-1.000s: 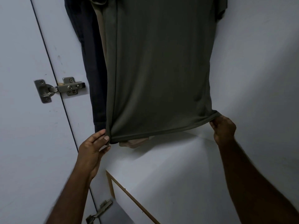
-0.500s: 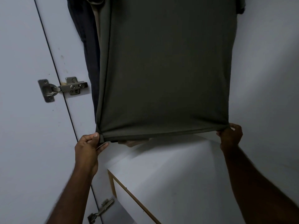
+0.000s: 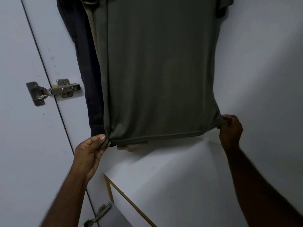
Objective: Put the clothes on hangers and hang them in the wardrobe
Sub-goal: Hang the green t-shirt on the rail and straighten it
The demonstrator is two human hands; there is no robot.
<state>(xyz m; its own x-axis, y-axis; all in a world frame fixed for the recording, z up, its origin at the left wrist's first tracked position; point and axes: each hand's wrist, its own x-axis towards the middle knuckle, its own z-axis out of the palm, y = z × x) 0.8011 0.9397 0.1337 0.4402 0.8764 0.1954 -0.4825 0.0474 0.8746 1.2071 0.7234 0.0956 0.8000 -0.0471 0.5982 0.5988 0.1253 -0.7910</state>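
The left hand (image 3: 89, 153), low in the left half of the frame, pinches the bottom left corner of an olive-green T-shirt (image 3: 157, 71) between thumb and curled fingers. The right hand (image 3: 230, 130), at the right of centre, has its fingers curled tight round the bottom right corner of the same hem. Between them the hem is drawn out flat and taut.

The T-shirt hangs inside the wardrobe and fills the upper middle of the frame; its hanger is out of view. Three garments hang there in all: the green shirt in front, a beige garment (image 3: 91, 22) just behind it, whose lower edge shows under the hem, and a dark navy garment (image 3: 85, 71) furthest left.

Two metal hinges are in view: one hinge (image 3: 52, 91) at the left middle, a lower hinge (image 3: 98, 215) at the bottom edge. A white shelf (image 3: 172, 185) lies below the clothes.
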